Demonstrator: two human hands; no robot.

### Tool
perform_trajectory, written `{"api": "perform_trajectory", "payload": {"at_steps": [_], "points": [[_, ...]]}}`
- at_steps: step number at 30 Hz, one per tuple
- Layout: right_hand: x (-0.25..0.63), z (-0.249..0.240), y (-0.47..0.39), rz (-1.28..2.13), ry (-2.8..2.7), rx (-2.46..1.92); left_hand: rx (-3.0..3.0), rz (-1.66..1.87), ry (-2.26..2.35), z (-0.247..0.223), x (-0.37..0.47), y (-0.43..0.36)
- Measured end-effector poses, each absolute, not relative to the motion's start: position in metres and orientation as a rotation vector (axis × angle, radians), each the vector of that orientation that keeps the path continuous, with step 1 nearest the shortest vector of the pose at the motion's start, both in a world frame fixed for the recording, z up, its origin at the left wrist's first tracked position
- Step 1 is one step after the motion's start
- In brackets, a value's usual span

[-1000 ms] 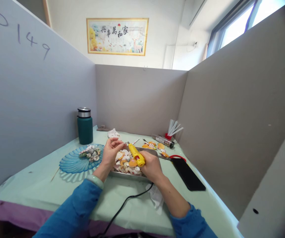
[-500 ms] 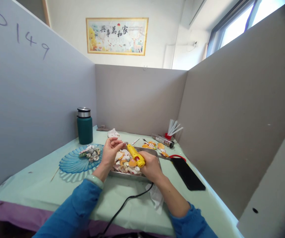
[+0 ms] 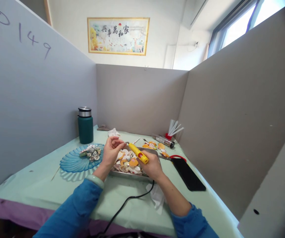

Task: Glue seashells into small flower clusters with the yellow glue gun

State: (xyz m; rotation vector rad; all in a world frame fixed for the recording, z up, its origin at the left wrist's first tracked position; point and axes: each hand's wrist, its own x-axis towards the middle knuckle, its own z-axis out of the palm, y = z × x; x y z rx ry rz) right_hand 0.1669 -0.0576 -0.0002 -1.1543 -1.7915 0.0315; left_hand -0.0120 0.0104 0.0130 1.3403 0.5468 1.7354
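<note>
My right hand (image 3: 152, 164) is wrapped round a yellow glue gun (image 3: 137, 153), whose nozzle points up and left. A black cord runs from it toward the front edge. My left hand (image 3: 112, 151) is pinched at the nozzle on something too small to make out. Below both hands lies a metal tray (image 3: 132, 176) heaped with shells (image 3: 126, 161) in white and orange. To the left, a blue scalloped plate (image 3: 70, 162) bears a cluster of small grey and white shells (image 3: 92, 153).
A green bottle (image 3: 85, 127) stands at the back left. At the right are a black phone (image 3: 188, 174), red-handled scissors (image 3: 177, 156), a clear tube (image 3: 164, 141), glue sticks (image 3: 174, 128) in a red holder and orange shells (image 3: 152, 144). A crumpled tissue (image 3: 157, 198) lies in front.
The glue gun has turned slightly in my right hand and sits a little farther right. My left hand keeps its pinch almost in place. The whole view has shifted very slightly.
</note>
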Motion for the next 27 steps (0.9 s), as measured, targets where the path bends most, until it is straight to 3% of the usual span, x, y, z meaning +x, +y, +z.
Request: {"api": "perform_trajectory", "payload": {"at_steps": [11,27], "points": [[0.1712,0.0029,-0.0526,0.589,-1.623,-1.163,1.386,1.739,0.53,0.0141,-0.0102,0.0074],[0.1747,0.003,-0.0494,0.614,-1.555,-1.222,1.434,1.765,0.544,0.0143,-0.0104,0.007]]}}
